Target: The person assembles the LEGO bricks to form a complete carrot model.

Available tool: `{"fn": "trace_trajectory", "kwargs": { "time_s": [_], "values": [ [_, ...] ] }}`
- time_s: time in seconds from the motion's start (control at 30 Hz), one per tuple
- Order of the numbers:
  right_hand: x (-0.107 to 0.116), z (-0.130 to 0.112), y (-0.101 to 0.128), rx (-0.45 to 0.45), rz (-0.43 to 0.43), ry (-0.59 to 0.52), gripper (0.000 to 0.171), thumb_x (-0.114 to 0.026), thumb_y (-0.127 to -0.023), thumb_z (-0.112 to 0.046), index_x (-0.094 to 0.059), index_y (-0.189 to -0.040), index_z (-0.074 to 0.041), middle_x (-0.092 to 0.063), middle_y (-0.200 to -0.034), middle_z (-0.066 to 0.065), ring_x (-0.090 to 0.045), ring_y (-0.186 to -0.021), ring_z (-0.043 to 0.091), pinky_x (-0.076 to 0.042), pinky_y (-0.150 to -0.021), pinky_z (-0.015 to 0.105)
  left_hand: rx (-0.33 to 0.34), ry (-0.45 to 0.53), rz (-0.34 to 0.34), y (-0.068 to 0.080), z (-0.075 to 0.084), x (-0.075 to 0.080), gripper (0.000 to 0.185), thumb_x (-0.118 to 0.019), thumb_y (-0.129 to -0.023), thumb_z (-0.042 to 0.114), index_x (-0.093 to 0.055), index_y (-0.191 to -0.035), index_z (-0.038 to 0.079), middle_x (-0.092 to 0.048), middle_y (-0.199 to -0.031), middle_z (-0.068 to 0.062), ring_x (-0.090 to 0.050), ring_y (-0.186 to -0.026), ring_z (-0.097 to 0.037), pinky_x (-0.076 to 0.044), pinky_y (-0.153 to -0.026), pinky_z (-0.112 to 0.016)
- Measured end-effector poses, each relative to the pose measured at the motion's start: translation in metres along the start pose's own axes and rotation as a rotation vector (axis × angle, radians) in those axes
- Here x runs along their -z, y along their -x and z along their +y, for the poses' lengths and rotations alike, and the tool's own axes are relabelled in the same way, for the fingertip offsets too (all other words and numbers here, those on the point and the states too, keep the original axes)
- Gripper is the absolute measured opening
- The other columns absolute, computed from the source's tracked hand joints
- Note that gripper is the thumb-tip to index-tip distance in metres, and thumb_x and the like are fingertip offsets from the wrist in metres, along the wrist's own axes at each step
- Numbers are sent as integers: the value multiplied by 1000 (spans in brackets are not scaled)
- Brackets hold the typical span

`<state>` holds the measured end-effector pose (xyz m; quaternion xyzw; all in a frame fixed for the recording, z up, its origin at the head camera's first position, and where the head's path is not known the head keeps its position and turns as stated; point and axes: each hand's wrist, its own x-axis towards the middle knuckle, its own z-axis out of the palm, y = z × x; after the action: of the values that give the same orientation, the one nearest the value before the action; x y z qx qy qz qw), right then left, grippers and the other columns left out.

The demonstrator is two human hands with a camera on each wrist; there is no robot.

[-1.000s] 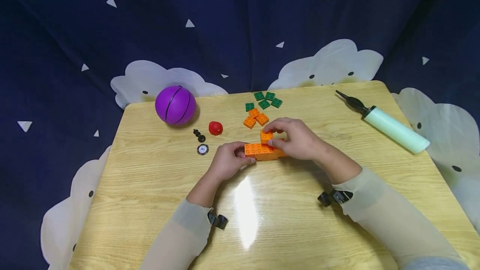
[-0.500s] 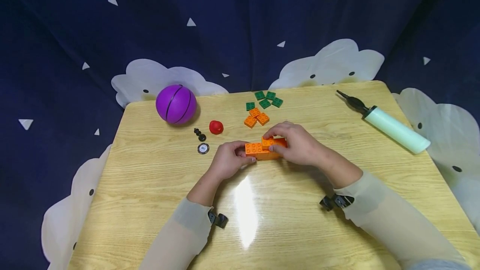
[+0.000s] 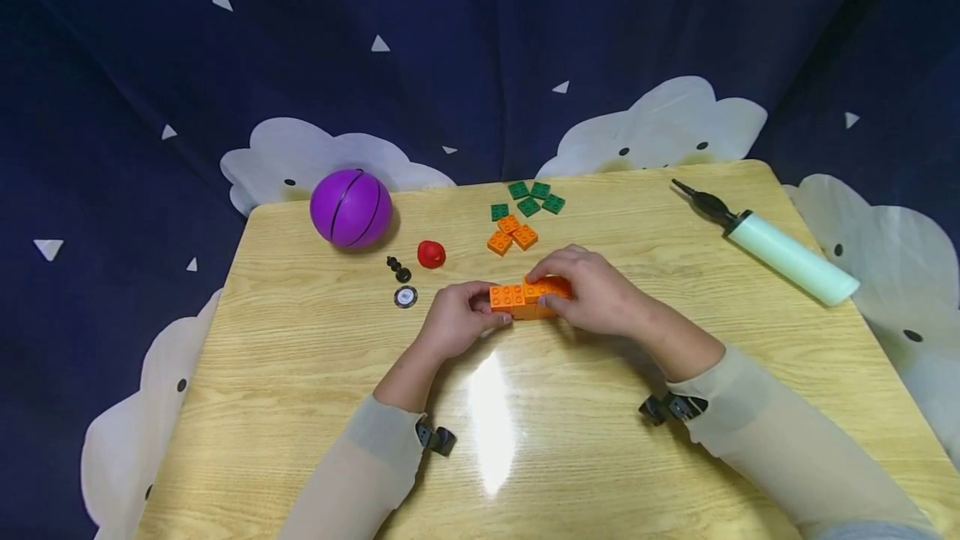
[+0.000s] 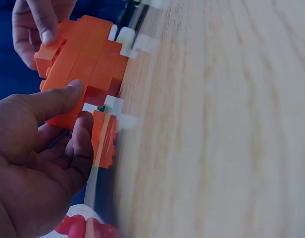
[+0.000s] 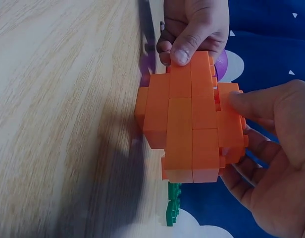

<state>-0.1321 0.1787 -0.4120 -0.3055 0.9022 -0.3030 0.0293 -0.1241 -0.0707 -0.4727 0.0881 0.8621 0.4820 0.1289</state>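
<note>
The orange block assembly [image 3: 525, 299] sits on the wooden table [image 3: 540, 440] near its middle, gripped at both ends. The left hand [image 3: 453, 323] grasps the assembly's left end, thumb on the near face and fingers curled round the end. The right hand [image 3: 596, 290] grasps the right end, thumb on the near face and fingers over the studded top. The assembly is several orange bricks stacked in offset layers. The right wrist view shows the brick seams and stepped outline on its smooth side [image 5: 189, 119]; the head view shows only the studded top. Beyond the assembly lie three loose orange plates [image 3: 512, 235], then five green plates [image 3: 528, 200]. Left of the assembly stand a round disc [image 3: 406, 297], a small black piece [image 3: 398, 269], a red piece [image 3: 431, 254] and a purple ball [image 3: 351, 210]. Far right of the assembly lies a pale green pump [image 3: 783, 255].
</note>
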Motion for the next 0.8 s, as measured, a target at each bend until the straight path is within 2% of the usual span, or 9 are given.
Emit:
{"fn": "trace_trajectory", "kwargs": {
  "time_s": [0.37, 0.8],
  "values": [
    [1, 2, -2, 42, -2, 17, 25, -81, -87, -10, -76, -112, -14, -73, -113, -2, -62, -116, 25, -47, -104, 47, -24, 20, 4, 0, 0, -1, 48, -89, -84, 19, -72, -127, 6, -72, -86, 2, -67, -76, -14, -55, -65, -29],
    [-1, 6, -3, 41, -28, 25, 24, -82, -88, -13, -75, -110, -18, -72, -112, -7, -61, -116, 23, -46, -105, 47, -15, -5, 9, 0, 0, -1, 50, -89, -83, 20, -72, -128, 7, -72, -87, 2, -67, -78, -15, -56, -68, -31]
  ]
}}
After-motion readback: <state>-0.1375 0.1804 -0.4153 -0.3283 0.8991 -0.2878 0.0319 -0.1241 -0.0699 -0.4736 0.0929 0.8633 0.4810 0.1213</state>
